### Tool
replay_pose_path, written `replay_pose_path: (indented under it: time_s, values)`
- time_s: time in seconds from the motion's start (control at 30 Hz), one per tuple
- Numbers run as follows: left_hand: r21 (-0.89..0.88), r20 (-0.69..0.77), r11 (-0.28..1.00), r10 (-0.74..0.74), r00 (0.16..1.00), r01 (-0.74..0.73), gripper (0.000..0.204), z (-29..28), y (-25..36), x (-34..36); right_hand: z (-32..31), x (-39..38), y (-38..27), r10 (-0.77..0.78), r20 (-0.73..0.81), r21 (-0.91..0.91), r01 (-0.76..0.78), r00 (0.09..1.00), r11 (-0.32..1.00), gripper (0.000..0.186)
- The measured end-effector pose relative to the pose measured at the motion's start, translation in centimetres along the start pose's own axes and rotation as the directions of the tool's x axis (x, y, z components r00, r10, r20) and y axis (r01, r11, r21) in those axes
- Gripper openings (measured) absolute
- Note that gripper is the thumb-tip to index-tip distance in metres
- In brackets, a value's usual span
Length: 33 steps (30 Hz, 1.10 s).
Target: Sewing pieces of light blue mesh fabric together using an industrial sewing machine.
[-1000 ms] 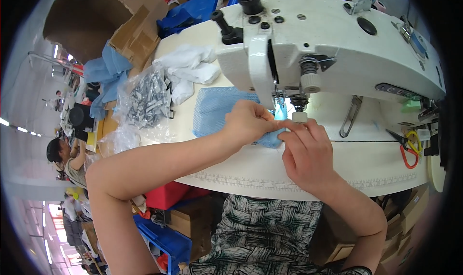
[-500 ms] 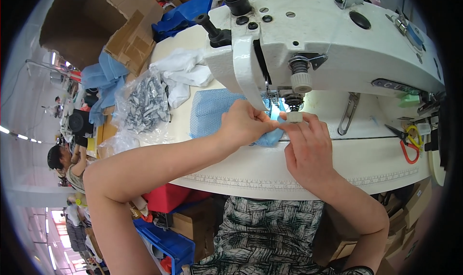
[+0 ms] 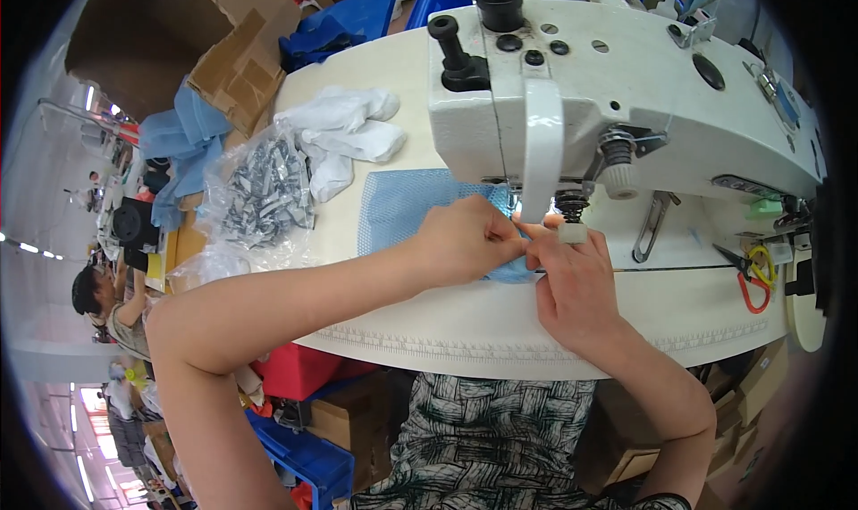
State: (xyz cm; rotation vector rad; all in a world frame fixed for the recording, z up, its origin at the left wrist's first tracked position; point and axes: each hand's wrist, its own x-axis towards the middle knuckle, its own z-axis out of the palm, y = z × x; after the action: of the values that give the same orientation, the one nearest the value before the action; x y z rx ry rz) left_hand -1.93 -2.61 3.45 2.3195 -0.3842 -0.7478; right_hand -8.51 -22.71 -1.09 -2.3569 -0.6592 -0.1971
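Note:
A white sewing machine [image 3: 572,90] stands over the table, its needle area lit from within. Under it lies light blue mesh fabric [image 3: 393,208], spread to the left of the needle. My left hand [image 3: 471,240] is closed in a pinch on the fabric's edge, just in front of the presser area. Close beside it, my right hand [image 3: 576,282] reaches in with bent fingers near the needle, its fingertips partly behind a white knob. The two hands almost touch. What lies beneath the right fingertips is hidden.
Left of the fabric lie white gloves [image 3: 344,130] and a clear bag of small grey pieces [image 3: 264,188]. Red-handled scissors [image 3: 752,286] rest at the right. A printed ruler [image 3: 429,345] runs along the table's front edge. Another person [image 3: 112,300] works far left.
The machine appears further right and lower in the picture as the view shifts. Both hands remain close together at the needle, with the left still pinching the mesh.

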Motion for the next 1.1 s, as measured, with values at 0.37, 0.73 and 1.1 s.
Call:
replay_pose_path:
  time_s: [0.37,0.73,1.1]
  values:
    - [0.365,-0.352,0.770,0.634,0.688,-0.523,0.016,1.9,-4.4,-1.0,-0.6,-0.4,0.5,-0.026,0.026,0.048,0.025,0.999,0.999,0.039]
    - [0.347,-0.395,0.726,0.688,0.609,-0.594,0.014,2.4,-4.4,-0.6,-0.4,-0.1,0.7,0.013,0.028,-0.349,-0.003,1.000,0.937,0.060]
    - [0.136,-0.382,0.818,0.563,0.733,-0.558,0.013,2.6,-4.2,-1.3,-0.4,-0.2,0.5,-0.042,-0.005,-0.308,0.039,0.999,0.951,0.055]
